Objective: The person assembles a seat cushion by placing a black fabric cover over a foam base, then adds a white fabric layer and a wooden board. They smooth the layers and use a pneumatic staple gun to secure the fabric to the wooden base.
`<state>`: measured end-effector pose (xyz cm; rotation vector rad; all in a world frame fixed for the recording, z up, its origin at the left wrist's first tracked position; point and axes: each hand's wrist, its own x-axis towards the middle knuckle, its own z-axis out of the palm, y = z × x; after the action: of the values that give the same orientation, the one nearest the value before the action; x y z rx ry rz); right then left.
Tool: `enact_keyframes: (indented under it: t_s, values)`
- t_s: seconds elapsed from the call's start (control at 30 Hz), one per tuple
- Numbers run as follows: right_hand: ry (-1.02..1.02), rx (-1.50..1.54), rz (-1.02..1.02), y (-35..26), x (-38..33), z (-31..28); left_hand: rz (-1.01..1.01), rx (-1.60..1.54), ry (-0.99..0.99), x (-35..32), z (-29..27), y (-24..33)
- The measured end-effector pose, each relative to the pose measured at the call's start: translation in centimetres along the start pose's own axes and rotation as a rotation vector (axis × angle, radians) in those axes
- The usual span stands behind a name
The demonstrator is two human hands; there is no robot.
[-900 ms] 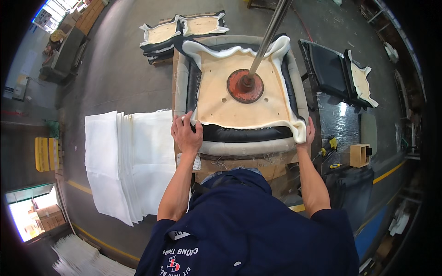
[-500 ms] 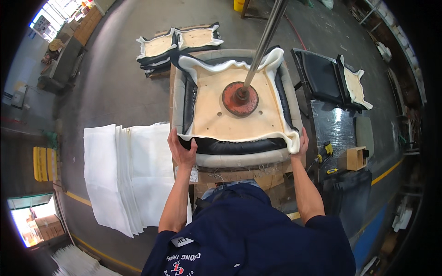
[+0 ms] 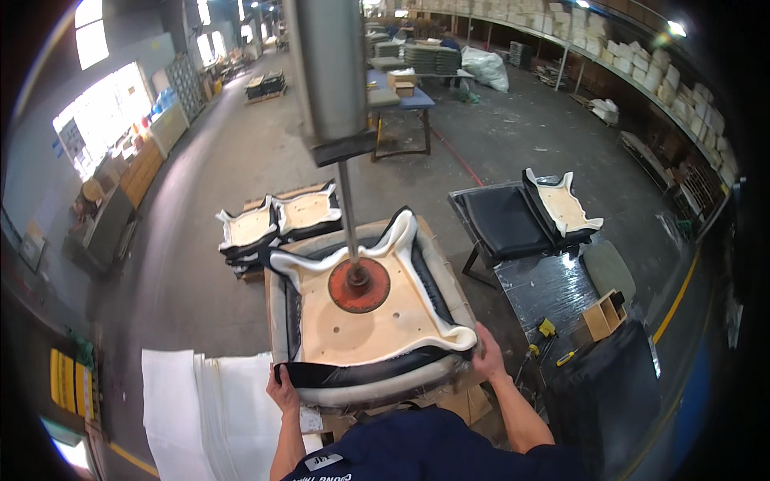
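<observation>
An upside-down chair seat (image 3: 369, 321) lies in front of me, its pale wooden board facing up, with white padding and a black cover folded around the edges. It sits within a grey padded rim (image 3: 385, 394). A round red press plate (image 3: 359, 285) on a steel rod bears on the board. At the near left corner, my left hand (image 3: 282, 390) is closed on the black cover's edge. My right hand (image 3: 488, 354) grips the near right corner beside the bunched white padding; some of its fingers are hidden.
A large press cylinder (image 3: 327, 72) hangs above the seat. White sheets (image 3: 172, 409) are stacked at left. Upholstered seats (image 3: 309, 210) stand beyond on the left. On the right, a table (image 3: 529, 293) bears black seats, a yellow-handled tool (image 3: 546, 329), a screwdriver (image 3: 566, 357) and a wooden box (image 3: 603, 314).
My view has tilted up, bringing the press cylinder and far hall into sight. Both hands remain at the seat's near corners, and the press plate still rests on the board.
</observation>
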<state>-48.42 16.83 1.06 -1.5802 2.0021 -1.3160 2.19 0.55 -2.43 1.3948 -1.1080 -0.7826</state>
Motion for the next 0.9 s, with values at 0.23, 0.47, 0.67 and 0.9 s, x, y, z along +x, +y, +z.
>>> enact_keyframes:
  t_s: [0.23, 0.47, 0.67, 0.9]
  values:
    - [-0.148, -0.276, -0.040, 0.4, 1.7, 1.3, -0.027, -0.125, -0.022, -2.3, 0.6, 2.9]
    - [0.019, 0.019, -0.074, -5.2, 4.7, -1.8, 0.210, -0.057, 0.134, -2.1, -1.8, 9.9]
    - [0.650, 0.538, 0.110, -16.9, 12.0, -10.0, 0.733, -0.403, 0.012, 2.2, -3.7, 27.1]
    - [-0.126, 1.841, 0.429, -3.6, 6.9, 1.5, 0.496, -0.701, 0.019, 2.5, -4.9, 4.4]
